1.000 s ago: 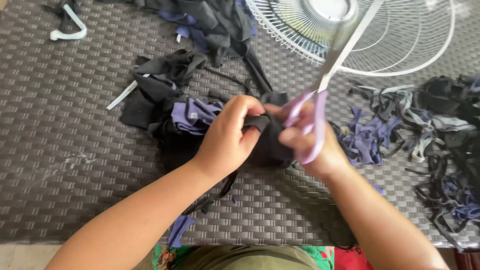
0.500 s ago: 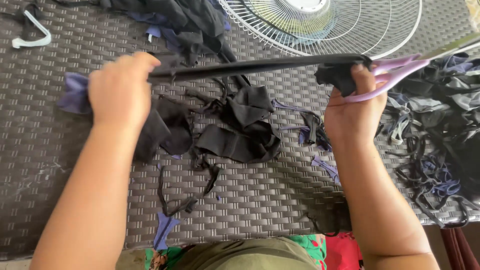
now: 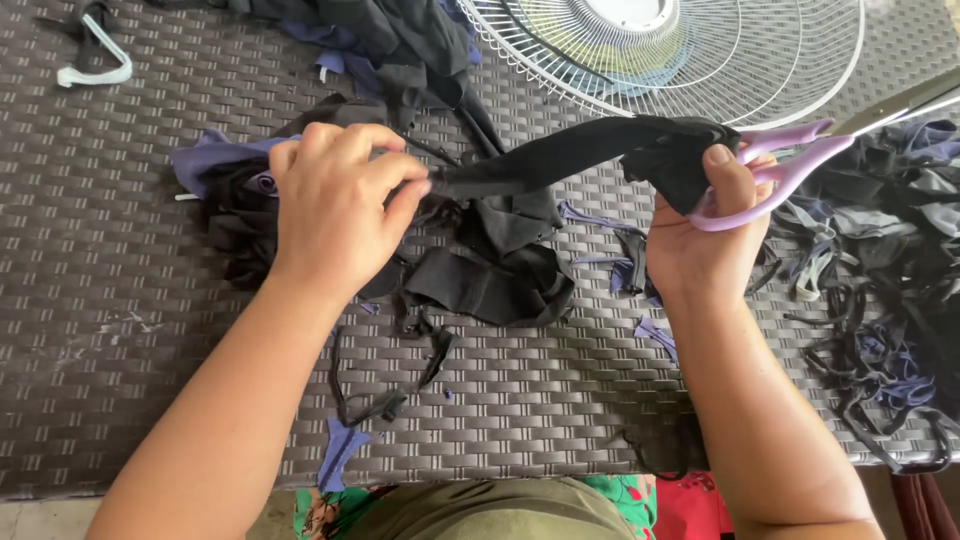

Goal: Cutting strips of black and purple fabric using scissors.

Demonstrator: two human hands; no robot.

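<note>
My left hand (image 3: 335,195) pinches one end of a black fabric strip (image 3: 560,155) that is stretched across above the table. My right hand (image 3: 705,235) grips the strip's other end, bunched up in the fingers, and also holds lilac-handled scissors (image 3: 790,165) whose blades point off to the upper right. Below the strip lies a heap of black cloth pieces (image 3: 490,275) and purple cloth scraps (image 3: 215,155) on the dark woven table (image 3: 110,300).
A white wire fan guard (image 3: 690,55) lies at the top. A pile of black and blue cut strips (image 3: 885,300) covers the right side. Dark garments (image 3: 390,35) are heaped at top centre. A white strap (image 3: 95,60) lies at top left.
Both hands were together at the cloth heap, then pulled apart with the black strip taut between them. My left hand has since come back toward the middle, shortening the stretched span.
</note>
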